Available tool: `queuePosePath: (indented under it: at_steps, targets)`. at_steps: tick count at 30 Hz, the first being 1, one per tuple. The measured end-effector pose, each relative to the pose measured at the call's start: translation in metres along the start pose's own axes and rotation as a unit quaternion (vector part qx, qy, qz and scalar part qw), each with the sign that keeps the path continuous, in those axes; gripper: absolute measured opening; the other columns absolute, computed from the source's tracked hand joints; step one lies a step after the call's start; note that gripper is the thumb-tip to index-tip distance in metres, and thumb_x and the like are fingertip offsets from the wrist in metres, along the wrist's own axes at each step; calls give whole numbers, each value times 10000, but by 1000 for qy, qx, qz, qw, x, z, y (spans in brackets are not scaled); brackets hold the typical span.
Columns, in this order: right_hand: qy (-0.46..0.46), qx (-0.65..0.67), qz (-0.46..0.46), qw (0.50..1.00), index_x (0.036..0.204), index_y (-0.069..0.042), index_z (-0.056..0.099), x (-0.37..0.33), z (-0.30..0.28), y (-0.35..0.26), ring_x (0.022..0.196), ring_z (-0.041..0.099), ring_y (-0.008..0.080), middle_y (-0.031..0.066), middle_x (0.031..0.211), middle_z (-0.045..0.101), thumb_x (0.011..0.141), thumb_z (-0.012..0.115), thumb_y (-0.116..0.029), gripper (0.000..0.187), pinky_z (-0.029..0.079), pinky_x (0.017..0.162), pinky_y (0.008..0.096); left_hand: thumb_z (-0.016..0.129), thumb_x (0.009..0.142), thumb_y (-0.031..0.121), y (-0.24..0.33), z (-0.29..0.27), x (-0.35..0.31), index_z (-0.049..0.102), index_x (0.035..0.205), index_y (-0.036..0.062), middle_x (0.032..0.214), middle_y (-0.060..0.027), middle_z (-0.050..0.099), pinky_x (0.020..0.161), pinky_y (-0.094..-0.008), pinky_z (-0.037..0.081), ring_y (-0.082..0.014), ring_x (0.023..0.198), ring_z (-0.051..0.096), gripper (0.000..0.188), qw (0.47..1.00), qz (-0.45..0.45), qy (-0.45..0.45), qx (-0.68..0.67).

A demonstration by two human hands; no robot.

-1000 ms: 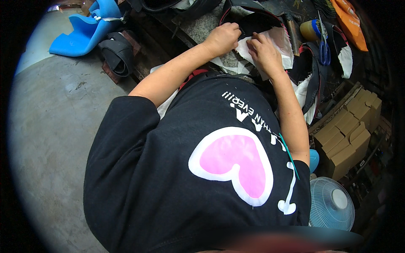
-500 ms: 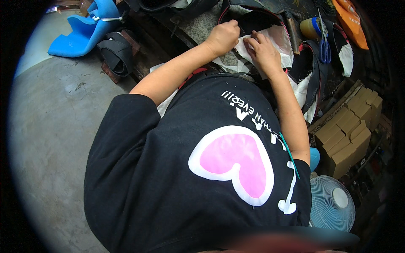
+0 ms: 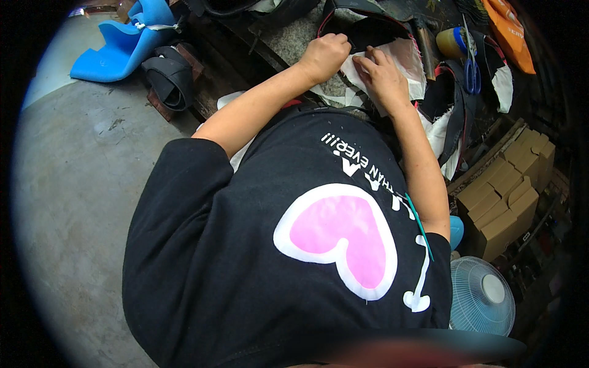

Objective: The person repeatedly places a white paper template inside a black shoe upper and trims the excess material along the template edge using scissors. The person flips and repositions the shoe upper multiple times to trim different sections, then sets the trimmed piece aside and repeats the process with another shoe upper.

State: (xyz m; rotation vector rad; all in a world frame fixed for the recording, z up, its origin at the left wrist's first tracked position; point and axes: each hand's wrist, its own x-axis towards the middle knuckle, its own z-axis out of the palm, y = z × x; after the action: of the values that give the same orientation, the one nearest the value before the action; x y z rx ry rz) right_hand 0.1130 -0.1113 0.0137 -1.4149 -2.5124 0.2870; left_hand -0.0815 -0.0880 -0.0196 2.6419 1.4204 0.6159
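White cloth under right hand, fingers bent on top, cannot tell whether gripping; beside it, left hand curled together, cannot tell on what. Just beyond, red-edged black band over grey counter; farther right, blue-handled scissors.

Cloth under right hand; scissors right of cloth

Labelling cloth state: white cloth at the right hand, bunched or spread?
Spread where visible: the white cloth shows a broad face beside the right hand; underside hidden.
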Motion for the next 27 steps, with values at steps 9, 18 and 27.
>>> queuePosePath:
  at_steps: [9, 18, 27]
  targets:
    - [31, -13, -13, 999, 1068, -205, 667, 1, 2, -2, 1051, 594, 243, 58, 1150, 615, 859, 627, -225, 215, 539, 818, 350, 676, 785, 176, 11, -6, 0, 645, 843, 69, 868, -71, 600, 685, -375, 540, -279, 819, 637, 125, 997, -10, 69, -29]
    - [-6, -38, -18, 999, 1125, -239, 642, 5, -2, -6, 1033, 592, 261, 73, 1153, 601, 825, 641, -198, 302, 534, 826, 350, 681, 800, 208, -5, 6, 10, 691, 841, 65, 843, -94, 642, 705, -406, 532, -305, 804, 656, 149, 988, -133, 24, -76]
    - [-1, 8, -27, 1000, 1177, -301, 649, -2, 9, 0, 1138, 563, 313, 177, 1292, 545, 837, 597, -168, 370, 496, 923, 379, 705, 758, 145, 1, -18, 0, 665, 843, 15, 960, -136, 578, 778, -424, 524, -332, 897, 622, 160, 992, -75, -45, -91]
